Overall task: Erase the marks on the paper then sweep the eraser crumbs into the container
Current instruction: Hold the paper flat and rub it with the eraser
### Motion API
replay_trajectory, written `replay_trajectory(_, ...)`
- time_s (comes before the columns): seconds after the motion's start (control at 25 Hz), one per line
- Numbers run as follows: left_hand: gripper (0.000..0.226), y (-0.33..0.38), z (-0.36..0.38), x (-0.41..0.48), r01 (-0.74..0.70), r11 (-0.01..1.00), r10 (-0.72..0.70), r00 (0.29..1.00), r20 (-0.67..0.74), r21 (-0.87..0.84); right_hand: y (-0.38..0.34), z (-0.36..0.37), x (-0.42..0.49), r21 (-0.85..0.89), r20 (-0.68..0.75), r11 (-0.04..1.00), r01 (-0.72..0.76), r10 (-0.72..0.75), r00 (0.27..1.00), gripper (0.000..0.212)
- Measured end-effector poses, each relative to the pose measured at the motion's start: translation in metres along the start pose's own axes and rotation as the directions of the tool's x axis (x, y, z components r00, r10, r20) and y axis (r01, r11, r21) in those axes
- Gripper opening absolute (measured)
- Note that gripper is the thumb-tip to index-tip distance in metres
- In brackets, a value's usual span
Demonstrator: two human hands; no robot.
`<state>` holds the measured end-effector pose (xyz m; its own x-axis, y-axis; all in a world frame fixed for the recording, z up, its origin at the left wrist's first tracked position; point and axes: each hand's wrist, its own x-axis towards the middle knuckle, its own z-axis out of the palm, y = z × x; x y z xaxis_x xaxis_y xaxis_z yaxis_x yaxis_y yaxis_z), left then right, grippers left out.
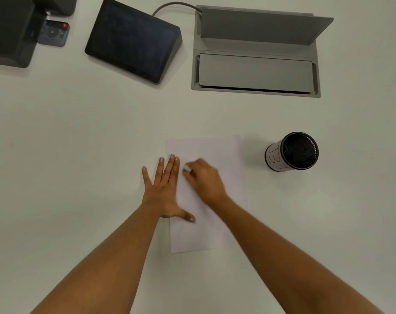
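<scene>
- Right now the paper lies flat on the white table in front of me, its long side running away from me.
- My right hand is over the upper left part of the sheet, fingers curled round a small pale eraser and pressing it to the paper; the hand is blurred.
- My left hand lies flat with fingers straight and spread, across the sheet's left edge: thumb and the two inner fingers on the paper, the outer two on the table.
- The two hands are just beside each other, the eraser nearly against my left fingers.
- Any marks or crumbs on the sheet are too faint for me to make out.
- The container, a black mesh cup with a white label round it, stands to the right of the paper, apart from it.
- Farther away, a grey flap box is set into the table with its lid raised.
- A dark slanted screen sits left of the box, a cable running between them.
- At the far left corner are a black device and a small remote.
</scene>
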<state>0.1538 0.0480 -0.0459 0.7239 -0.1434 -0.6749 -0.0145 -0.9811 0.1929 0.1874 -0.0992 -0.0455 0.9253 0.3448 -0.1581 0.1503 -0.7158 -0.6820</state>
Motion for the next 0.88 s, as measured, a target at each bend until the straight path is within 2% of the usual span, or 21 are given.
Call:
replay_trajectory(0.12,0.172,0.000,0.000,0.000,0.008,0.999,-0.008,1.000,0.000,-0.032,0.031,-0.044,0.037,0.019,-0.238,0.976,-0.217,0.216,0.947,0.017)
replay_trajectory(0.2,0.172,0.000,0.000,-0.001,0.005,1.000,-0.005,1.000,-0.005,-0.031,0.039,-0.048,0.035,0.053,-0.324,0.965,-0.256,0.259,0.910,0.012)
replay_trajectory(0.24,0.172,0.000,0.001,-0.001,0.001,1.000,-0.002,1.000,-0.005,-0.031,0.032,-0.041,0.024,0.051,-0.305,0.972,-0.230,0.234,0.923,0.012)
replay_trajectory(0.32,0.171,-0.001,0.001,-0.001,-0.006,1.000,0.005,1.000,-0.006,-0.030,0.009,-0.016,-0.015,0.036,-0.114,0.994,-0.106,0.110,0.987,0.013)
replay_trajectory(0.4,0.170,-0.001,0.000,-0.001,-0.011,1.000,0.011,1.000,-0.003,-0.026,-0.004,0.000,-0.048,-0.012,0.058,0.999,0.034,-0.033,0.998,0.016)
replay_trajectory(0.44,0.170,0.000,-0.001,-0.002,-0.010,1.000,0.010,1.000,0.000,-0.023,0.000,-0.003,-0.047,-0.022,0.056,0.998,0.052,-0.051,0.997,0.017)
replay_trajectory(0.56,0.172,0.001,-0.002,-0.002,0.004,1.000,-0.004,1.000,0.007,-0.026,0.031,-0.035,-0.004,-0.047,-0.125,0.992,-0.118,0.111,0.986,0.015)
replay_trajectory(0.64,0.173,0.001,-0.002,-0.002,0.003,1.000,-0.003,1.000,0.002,-0.024,0.054,-0.059,0.018,-0.041,-0.312,0.967,-0.251,0.226,0.923,0.011)
replay_trajectory(0.68,0.173,0.002,-0.002,-0.002,0.003,1.000,-0.003,1.000,0.004,-0.026,0.056,-0.060,0.019,-0.026,-0.353,0.960,-0.278,0.252,0.901,0.011)
replay_trajectory(0.76,0.172,0.002,-0.002,-0.003,0.005,1.000,-0.004,1.000,0.013,-0.028,0.036,-0.038,0.000,-0.002,-0.282,0.978,-0.210,0.201,0.938,0.012)
replay_trajectory(0.84,0.170,0.001,-0.002,-0.002,0.000,1.000,0.000,1.000,0.018,-0.018,0.005,-0.006,-0.037,-0.015,-0.049,1.000,0.027,-0.027,0.998,0.020)
replay_trajectory(0.88,0.169,0.001,-0.002,-0.002,-0.003,1.000,0.004,1.000,0.024,-0.014,0.000,0.005,-0.053,-0.045,0.050,0.987,0.153,-0.151,0.987,0.024)
